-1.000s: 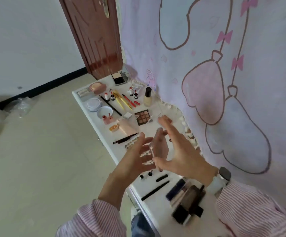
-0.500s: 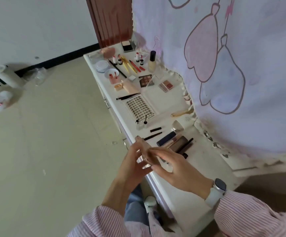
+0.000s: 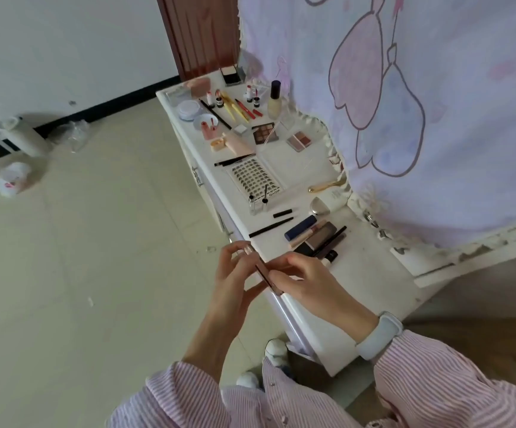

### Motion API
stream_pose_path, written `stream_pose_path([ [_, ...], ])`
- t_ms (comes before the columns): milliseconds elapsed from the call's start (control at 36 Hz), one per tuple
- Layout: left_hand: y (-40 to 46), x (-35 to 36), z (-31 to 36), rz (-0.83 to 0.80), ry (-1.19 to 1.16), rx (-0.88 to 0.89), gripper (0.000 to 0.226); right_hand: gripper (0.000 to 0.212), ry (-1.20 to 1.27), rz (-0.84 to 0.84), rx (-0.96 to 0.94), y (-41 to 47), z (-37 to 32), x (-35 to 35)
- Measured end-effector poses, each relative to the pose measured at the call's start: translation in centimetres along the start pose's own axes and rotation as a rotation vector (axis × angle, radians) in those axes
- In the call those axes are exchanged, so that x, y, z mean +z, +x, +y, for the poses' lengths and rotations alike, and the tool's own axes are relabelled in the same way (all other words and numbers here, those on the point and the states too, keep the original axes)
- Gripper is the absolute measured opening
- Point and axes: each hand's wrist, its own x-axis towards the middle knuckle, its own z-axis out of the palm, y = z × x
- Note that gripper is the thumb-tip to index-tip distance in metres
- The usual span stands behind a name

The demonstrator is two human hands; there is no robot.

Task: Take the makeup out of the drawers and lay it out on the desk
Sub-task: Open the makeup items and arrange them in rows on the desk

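Observation:
A thin pink case (image 3: 264, 277) is held edge-on between both hands over the desk's near front edge. My left hand (image 3: 235, 273) grips its left side with curled fingers, and my right hand (image 3: 309, 285) pinches its right side. The white desk (image 3: 370, 273) carries laid-out makeup: a lash tray (image 3: 255, 177), an eyeshadow palette (image 3: 264, 133), a foundation bottle (image 3: 274, 98), a navy tube (image 3: 300, 227), black pencils (image 3: 270, 227) and small lipsticks (image 3: 210, 98). The desk's drawer fronts (image 3: 201, 177) face left, shut as far as I can see.
A printed pink cloth (image 3: 420, 103) hangs behind the desk. A brown door (image 3: 201, 32) stands at the far end. On the tiled floor at left lie a white container (image 3: 19, 137) and plastic bags (image 3: 12, 179). My shoes (image 3: 276, 350) are beside the desk's near corner.
The view has tilted down and back from the desk. Both hands came toward the desk's near front edge, still holding the thin pink case between them.

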Motion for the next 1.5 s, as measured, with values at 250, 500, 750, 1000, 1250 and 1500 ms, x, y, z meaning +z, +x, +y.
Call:
stream_pose_path([
  [250, -2.0, -2.1, 0.6, -0.034, 0.127, 0.012, 0.025, 0.008, -0.101, -0.012, 0.047, -1.8, -0.4, 2.0],
  [500, -3.6, -1.5, 0.9, -0.109, 0.139, 0.025, 0.026, 0.011, -0.217, 0.153, 0.02, -4.1, -0.9, 3.7],
  [750, -3.3, -2.0, 2.4, -0.099, -0.188, -0.283, 0.044, 0.034, -0.273, -0.044, -0.224, -4.6, -1.9, 1.8],
  [1000, -3.5, 1.2, 4.0, -0.143, 0.007, -0.094, 0.054, 0.044, -0.508, 0.194, -0.473, -2.5, -2.8, 0.3],
  [1250, -1.2, 1.8, 4.0, 0.03, -0.235, -0.022, 0.047, 0.038, -0.442, 0.092, -0.502, -1.5, -3.3, -1.6],
  [1500, -0.6, 3.7, 1.5, 0.013, -0.285, -0.193, 0.055, 0.038, -0.739, 0.102, -0.595, -1.3, -1.9, -3.2],
])
